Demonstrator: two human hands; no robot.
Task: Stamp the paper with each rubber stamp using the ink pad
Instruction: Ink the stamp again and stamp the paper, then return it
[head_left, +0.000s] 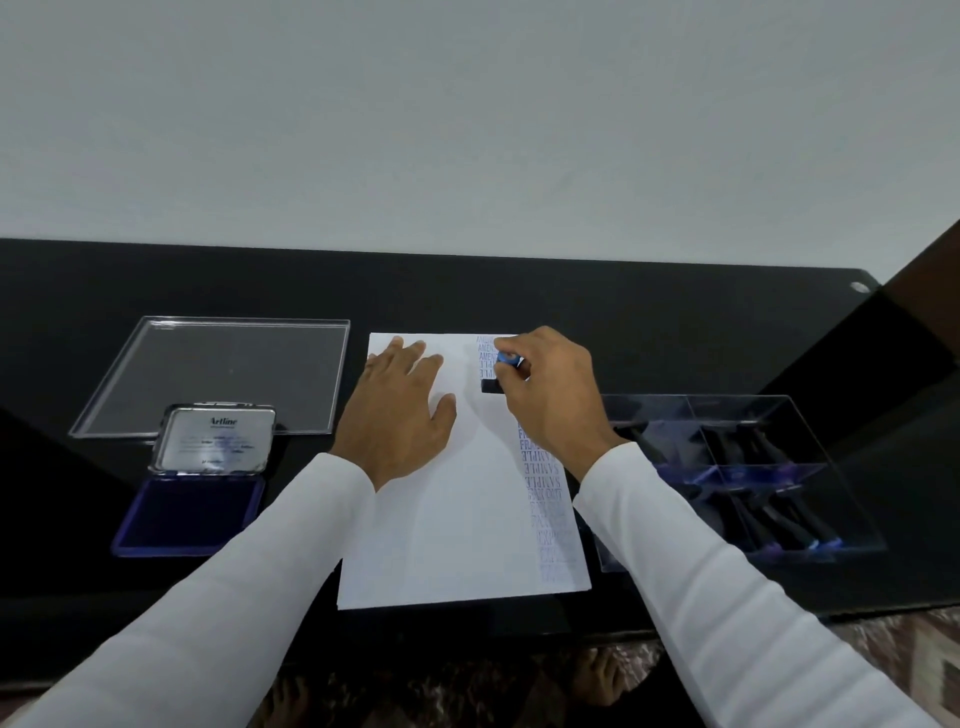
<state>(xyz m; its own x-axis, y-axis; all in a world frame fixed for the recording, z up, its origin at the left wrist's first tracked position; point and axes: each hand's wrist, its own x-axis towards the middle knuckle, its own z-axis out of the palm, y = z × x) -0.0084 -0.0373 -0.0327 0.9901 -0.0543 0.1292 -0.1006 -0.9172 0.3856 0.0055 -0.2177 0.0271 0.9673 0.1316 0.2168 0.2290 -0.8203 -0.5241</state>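
Head camera view of a black table (571, 291) with a white paper (457, 519) at centre, a column of blue stamped words down its right edge. An open blue ink pad (189, 512) lies well to the left. The left hand (402, 410) rests flat, fingers spread, steadying the sheet. The right hand (550, 389) grips a rubber stamp (493, 383) pressed near the top: an impression seems under way, and next likely comes a straight lift to avoid smudging

A single head-worn wide-angle view looks forward and down from close above the near edge of a black table (623, 306), both sleeved arms reaching away from the lens, a pale wall (467, 114) filling the far half.
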